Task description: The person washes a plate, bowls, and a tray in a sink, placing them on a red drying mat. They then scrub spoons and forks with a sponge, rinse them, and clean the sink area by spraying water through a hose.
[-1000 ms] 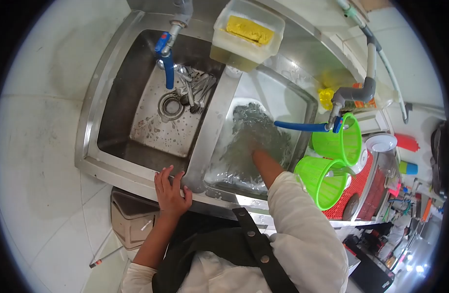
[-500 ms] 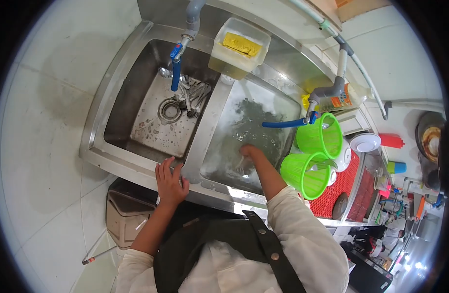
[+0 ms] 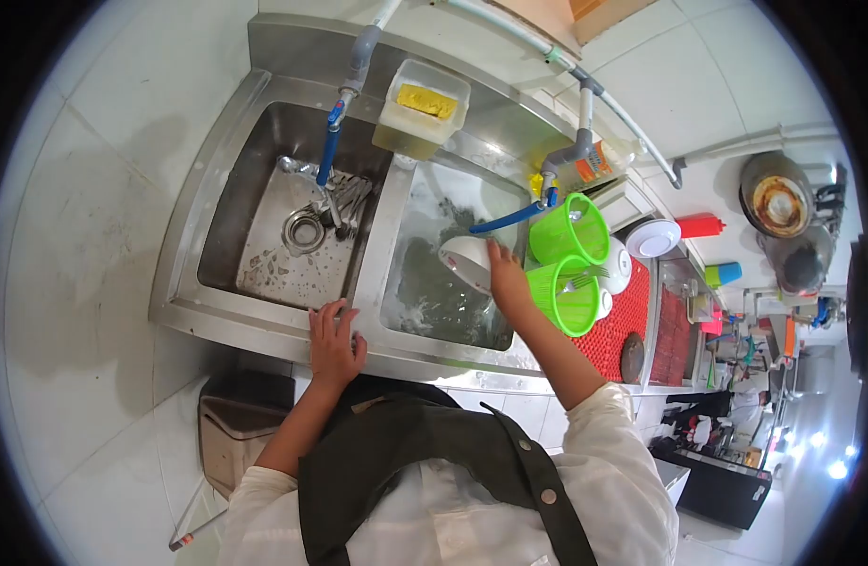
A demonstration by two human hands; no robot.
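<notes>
My right grip is closed on the right-hand edge of a white bowl, with the fingertips at its upper side; the exact placement of my thumb I cannot tell. The bowl is tilted and positioned at the right basin, over cloudy water with patches of foam. Contact between its lower edge and the water I cannot determine.

My left grip rests on the sink's front rim, fingers spread, near the lower end of the divider.

Adjacent components: a blue hose extends over the right basin, just beyond the bowl. Two green baskets stand to the right, a near one and a far one; forks project from the near one. A red mat lies beside them and carries a dark disc.

The left basin contains cutlery next to a round drain, under a second hose. Behind the divider sits a tub with a yellow sponge.

Outer zone: a plate and a red bottle lie past the baskets; a bin stands below the sink's left side.
</notes>
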